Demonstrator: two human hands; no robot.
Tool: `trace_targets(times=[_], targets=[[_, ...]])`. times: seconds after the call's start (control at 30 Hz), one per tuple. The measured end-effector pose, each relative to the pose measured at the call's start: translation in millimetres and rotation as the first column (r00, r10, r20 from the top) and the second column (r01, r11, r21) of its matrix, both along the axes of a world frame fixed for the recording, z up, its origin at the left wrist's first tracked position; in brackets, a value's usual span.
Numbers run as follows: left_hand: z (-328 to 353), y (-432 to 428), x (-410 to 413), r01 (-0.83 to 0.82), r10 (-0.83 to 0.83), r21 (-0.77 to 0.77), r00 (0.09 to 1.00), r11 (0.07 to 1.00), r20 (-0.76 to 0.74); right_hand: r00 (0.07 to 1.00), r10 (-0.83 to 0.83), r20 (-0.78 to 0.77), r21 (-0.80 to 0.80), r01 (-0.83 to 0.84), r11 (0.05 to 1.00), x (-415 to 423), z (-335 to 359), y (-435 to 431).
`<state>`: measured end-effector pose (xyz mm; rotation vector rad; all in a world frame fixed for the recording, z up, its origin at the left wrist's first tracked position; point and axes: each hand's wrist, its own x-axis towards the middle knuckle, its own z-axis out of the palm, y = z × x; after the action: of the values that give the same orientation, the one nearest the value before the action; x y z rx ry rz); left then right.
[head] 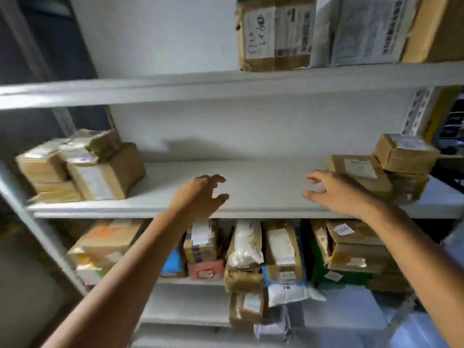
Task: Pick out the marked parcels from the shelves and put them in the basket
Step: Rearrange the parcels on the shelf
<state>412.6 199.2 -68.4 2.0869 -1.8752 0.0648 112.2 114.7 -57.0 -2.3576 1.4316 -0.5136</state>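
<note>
Both my hands reach out over the middle shelf (263, 187) of a white rack. My left hand (200, 194) hovers above the bare centre of the shelf with fingers loosely spread, holding nothing. My right hand (331, 192) is also empty, fingers relaxed, just left of a stack of brown parcels (364, 172) at the shelf's right end. Another pile of brown taped parcels (82, 169) sits at the left end. No basket is in view.
The top shelf (175, 86) carries labelled cardboard boxes (273, 33) at the right. The lower shelf is packed with several upright parcels and bags (246, 247). More wrapped packets (288, 292) lie below. A grey rack post (37, 222) stands at the left.
</note>
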Motion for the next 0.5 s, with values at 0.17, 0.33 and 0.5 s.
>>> trace_targets(times=[0.17, 0.33, 0.5], targets=[[7, 54, 71, -0.189, 0.189, -0.038, 0.982, 0.981, -0.002, 0.984, 0.168, -0.051, -0.031, -0.17, 0.985, 99, 4, 5], [11, 89, 143, -0.28, 0.284, -0.076, 0.958, 0.957, 0.047, 0.95, 0.306, -0.064, -0.05, -0.309, 0.95, 196, 6, 13], [18, 104, 217, -0.339, 0.343, -0.093, 0.939, 0.936, 0.031, 0.918, 0.394, -0.046, -0.074, -0.396, 0.915, 291, 10, 16]])
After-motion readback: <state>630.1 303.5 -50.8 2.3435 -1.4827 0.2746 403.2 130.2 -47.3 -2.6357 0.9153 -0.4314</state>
